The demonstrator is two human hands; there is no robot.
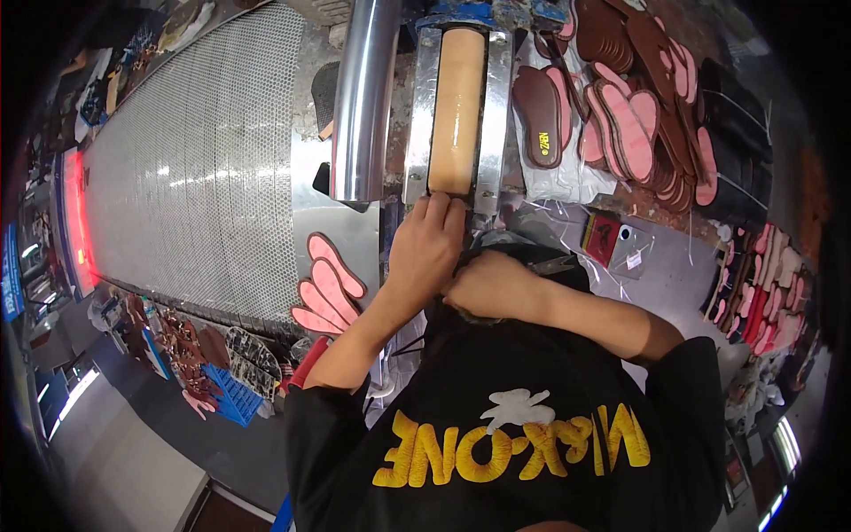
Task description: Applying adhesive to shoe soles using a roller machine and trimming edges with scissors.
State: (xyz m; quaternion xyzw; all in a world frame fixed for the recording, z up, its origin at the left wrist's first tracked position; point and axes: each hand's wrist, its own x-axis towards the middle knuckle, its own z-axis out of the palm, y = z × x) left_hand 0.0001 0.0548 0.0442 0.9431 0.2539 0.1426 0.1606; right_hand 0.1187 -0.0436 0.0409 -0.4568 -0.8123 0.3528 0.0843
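Observation:
My left hand (430, 241) is closed at the near end of a glossy tan roller (457, 115), its curled fingertips meeting the front edge of the metal trough (490, 177) around the roller. What those fingers grip, if anything, is hidden. Close beside it, in front of my body, my right hand (489, 285) is bunched into a fist against some dark material. Whatever lies inside that fist does not show. Left of the tan roller stands a shiny steel cylinder (365, 106). Several pink-and-brown insoles (330, 288) lie fanned on the metal plate to the left of my left forearm.
A wide mesh conveyor belt (204, 168) fills the left side, with a red light strip (78, 222) at its far left end. Brown and pink insoles (625, 124) are heaped at the right. A blue crate (232, 395) sits at lower left. More insoles (769, 288) line the right edge.

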